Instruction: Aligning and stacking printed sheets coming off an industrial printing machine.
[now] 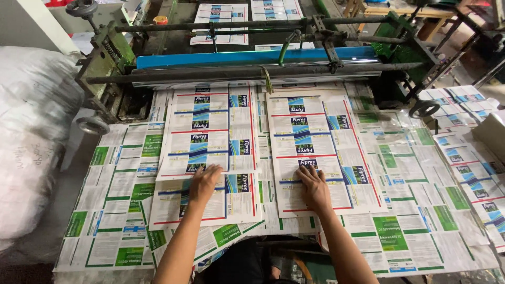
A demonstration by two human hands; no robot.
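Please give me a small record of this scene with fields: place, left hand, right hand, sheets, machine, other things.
place: work table covered with green-printed sheets
left hand: left hand flat on the left blue-and-red printed sheet
right hand: right hand flat on the right blue-and-red printed sheet
sheets: the two lie side by side, their far ends at the machine
machine: roller machine with a blue bar
other things: white sack at left
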